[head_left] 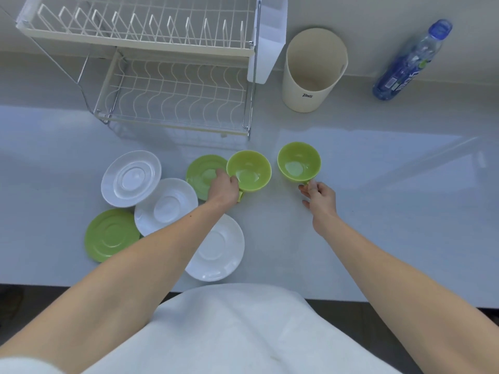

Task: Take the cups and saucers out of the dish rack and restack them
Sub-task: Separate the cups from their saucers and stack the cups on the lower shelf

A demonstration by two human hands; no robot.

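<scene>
Two green cups stand upright on the white counter in front of the two-tier dish rack [172, 125], whose wire shelves hold nothing. My left hand [224, 188] grips the left green cup [249, 170] at its handle. That cup partly overlaps a green saucer [201, 175]. My right hand [318, 198] pinches the handle of the right green cup [299, 161]. Left of the cups lie three white saucers, one far left [131, 178], one in the middle [166, 205], one nearest me [220, 249], and a second green saucer [110, 234]. My left forearm crosses over the saucers.
A cream cylindrical container [314, 70] stands right of the rack. A blue-labelled water bottle [411, 62] lies at the back right. The counter's front edge [378, 299] runs just ahead of my white-clothed body.
</scene>
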